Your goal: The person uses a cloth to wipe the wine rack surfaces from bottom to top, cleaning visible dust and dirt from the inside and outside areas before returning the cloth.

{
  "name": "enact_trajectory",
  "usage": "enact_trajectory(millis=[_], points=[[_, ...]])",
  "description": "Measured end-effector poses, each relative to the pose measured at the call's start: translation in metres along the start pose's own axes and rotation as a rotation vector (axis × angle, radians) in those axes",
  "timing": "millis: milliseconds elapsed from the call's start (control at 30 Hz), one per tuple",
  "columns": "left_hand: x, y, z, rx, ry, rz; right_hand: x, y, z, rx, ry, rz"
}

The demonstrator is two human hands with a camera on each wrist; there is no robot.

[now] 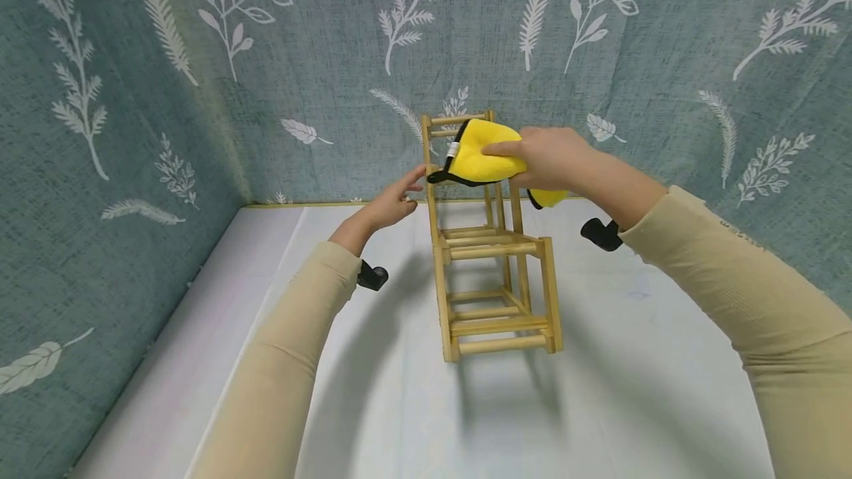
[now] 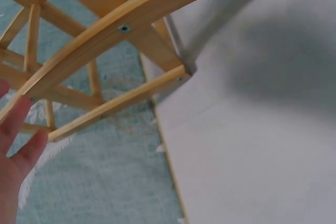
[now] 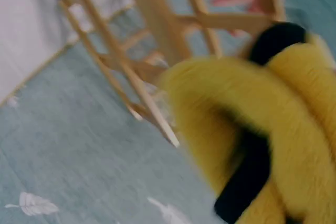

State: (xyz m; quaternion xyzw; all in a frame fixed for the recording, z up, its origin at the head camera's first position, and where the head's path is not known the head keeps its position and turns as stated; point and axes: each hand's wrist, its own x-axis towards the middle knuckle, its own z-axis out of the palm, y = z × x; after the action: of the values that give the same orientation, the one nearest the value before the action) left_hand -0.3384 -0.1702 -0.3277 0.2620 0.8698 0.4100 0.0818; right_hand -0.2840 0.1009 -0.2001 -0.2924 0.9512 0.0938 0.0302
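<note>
Yellow cloth — at the upper part of the wooden rack, pinched in the right hand. Best worked bunched, light pressure, rack steadied. Right arm reaches across, back of hand up; left hand loosely spread by the left rail — contact unclear.

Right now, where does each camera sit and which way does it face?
Head: worn on the head, facing forward and down at the wooden rack; left hand, right hand and sleeves show.
Left wrist: worn on that wrist, looking at the wooden rack; part of the left hand shows at left.
Right wrist: worn on that wrist, looking past the yellow cloth toward the wooden rack; apparently the left hand shows at the top.
Shared: head and right wrist both show the wooden rack and yellow cloth.
</note>
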Motion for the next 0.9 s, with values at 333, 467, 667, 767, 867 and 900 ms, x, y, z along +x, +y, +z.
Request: enact_trajectory(millis=[333, 467, 667, 767, 867, 900], points=[[0.001, 0.011, -0.02, -0.059, -0.105, -0.116, -0.011, -0.004, -0.004, -0.07, -0.129, -0.015], [0.002, 0.017, -0.028, -0.05, -0.131, -0.131, -0.009, -0.018, -0.01, -0.115, -0.115, -0.171], [0.008, 0.027, -0.037, 0.026, -0.134, -0.184, 0.015, -0.034, -0.002, -0.176, -0.048, -0.342], [0.012, 0.03, -0.039, 0.058, -0.142, -0.204, 0.029, -0.04, 0.006, -0.191, -0.078, -0.332], [0.013, 0.03, -0.04, 0.064, -0.15, -0.211, 0.034, -0.045, 0.009, -0.191, -0.143, -0.336], [0.013, 0.03, -0.04, 0.059, -0.152, -0.216, 0.035, -0.045, 0.01, -0.187, -0.167, -0.35]])
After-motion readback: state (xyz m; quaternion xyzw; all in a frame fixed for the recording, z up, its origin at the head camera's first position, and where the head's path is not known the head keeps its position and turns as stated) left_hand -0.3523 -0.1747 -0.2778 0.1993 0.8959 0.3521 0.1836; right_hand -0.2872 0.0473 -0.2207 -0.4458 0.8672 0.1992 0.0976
